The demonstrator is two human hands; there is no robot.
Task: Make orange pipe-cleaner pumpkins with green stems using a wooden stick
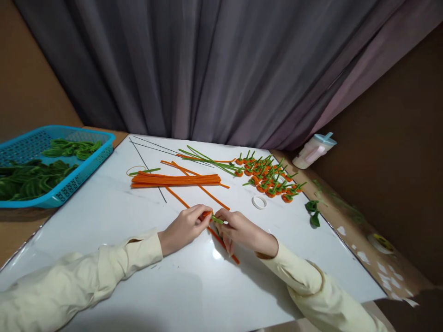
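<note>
Near the middle of the white table [166,286], my left hand [187,228] pinches a small orange piece [206,214] between thumb and fingertips. My right hand [240,230] closes its fingertips on a short green stem [217,220] that meets the orange piece. Loose orange strips [221,242] lie under and between the hands. Beyond them rests a bundle of orange pipe cleaners [175,180]. Several small orange pieces with green stems [266,175] stand grouped to the right of the bundle.
A blue basket [83,173] with green leaves stands at the left. Green stems [207,159] and thin dark wires [148,161] lie at the back. On the right are a white tape ring [259,202], green leaves [313,213], a lidded cup [313,151] and paper scraps [382,267].
</note>
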